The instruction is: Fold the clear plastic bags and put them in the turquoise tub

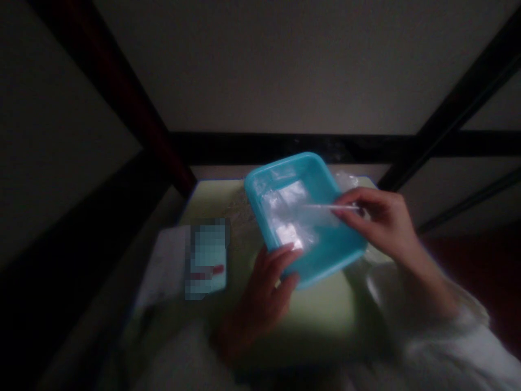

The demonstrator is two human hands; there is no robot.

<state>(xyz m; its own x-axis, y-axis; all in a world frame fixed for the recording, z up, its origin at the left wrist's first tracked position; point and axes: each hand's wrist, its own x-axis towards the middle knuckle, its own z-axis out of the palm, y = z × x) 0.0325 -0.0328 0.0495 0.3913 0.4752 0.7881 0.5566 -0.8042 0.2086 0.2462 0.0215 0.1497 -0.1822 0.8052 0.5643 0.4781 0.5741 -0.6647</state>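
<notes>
While I watch through the head camera, the left hand (264,288) is closed on the near rim of the blue tub (285,163) at centre frame, fingers inside, seemingly to hold it tipped up off the desk (321,309). The right hand (382,222) pinches a thin white stick (331,207) over the tub's right edge, above clear packets (285,217). A card (207,258) on white paper (163,266) lies left of the tub. I see open desk only at lower centre, and dark bars (285,146) hem the far side.
</notes>
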